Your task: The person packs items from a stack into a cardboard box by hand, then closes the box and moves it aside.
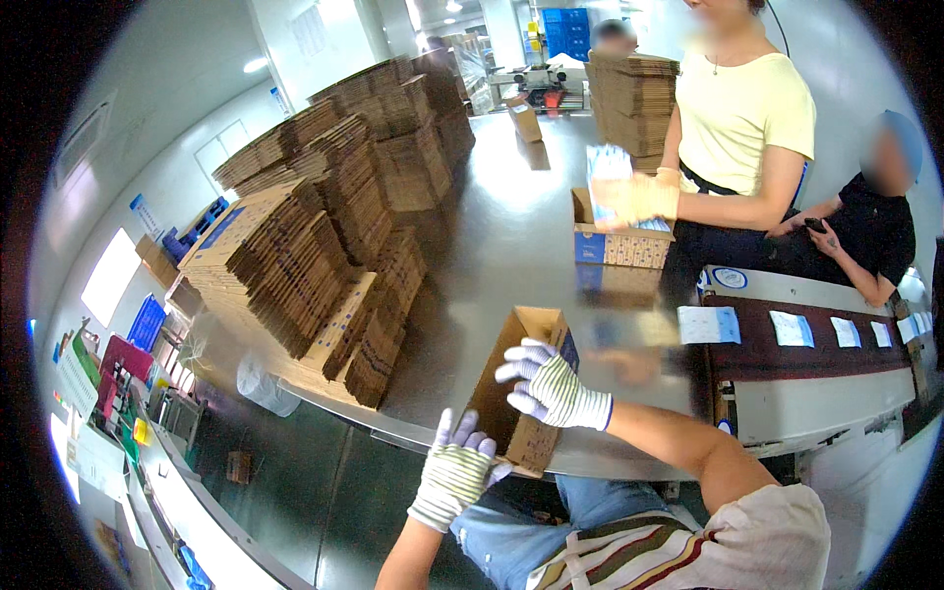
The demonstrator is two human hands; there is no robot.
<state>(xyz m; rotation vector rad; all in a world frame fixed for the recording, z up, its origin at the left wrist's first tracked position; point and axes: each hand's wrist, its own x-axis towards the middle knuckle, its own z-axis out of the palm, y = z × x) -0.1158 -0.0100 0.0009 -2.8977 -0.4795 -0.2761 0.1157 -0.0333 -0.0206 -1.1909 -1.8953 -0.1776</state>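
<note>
Right hand (553,388), in a striped knit glove, sits at lower centre of the frame with its fingers (519,366) spread and curled over the open top edge of a brown cardboard box (519,383). Left hand (457,470), gloved the same way, is just below and to the left, fingers fanned upward, pressing against the box's near corner at the bottom. The box stands tilted on the front edge of the grey steel table (492,246), its open mouth facing up toward the centre of the frame.

Moving outward: left of the box, tall leaning stacks of flat cartons (324,226) fill the upper left of the table. Across the table, upper right, a person in a yellow shirt (742,108) wears tan gloves and lowers pale blue packets into a second open box (619,241). Right of centre, a dark conveyor belt (816,354) carries small white packets in a row, and another person in dark clothing (865,236) sits beside it at the right edge.
</note>
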